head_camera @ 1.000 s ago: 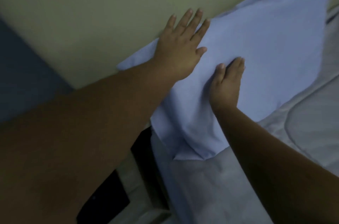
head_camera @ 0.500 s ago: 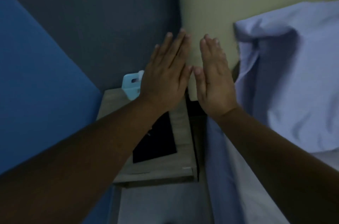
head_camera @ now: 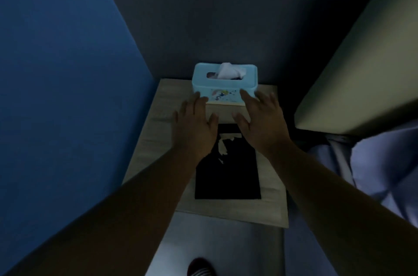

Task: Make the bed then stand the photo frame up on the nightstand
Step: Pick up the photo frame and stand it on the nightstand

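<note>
- Reaching palm-down, left hand (head_camera: 194, 127) and right hand (head_camera: 262, 124) are apart, fingers (head_camera: 247, 97) straight, gripping nothing.
- Frame (head_camera: 228, 176) lies flat on counter (head_camera: 156, 135), far end under both hands.
- Tissue box (head_camera: 224, 83) stands just beyond hands, at counter rear.

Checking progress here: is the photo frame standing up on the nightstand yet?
No, the photo frame lies flat on the nightstand in front of the tissue box.

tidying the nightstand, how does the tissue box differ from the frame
The tissue box is light blue; the frame is black. The tissue box stands tall at the back; the frame lies flat, nearer the front edge. Both rest on the nightstand.
</note>
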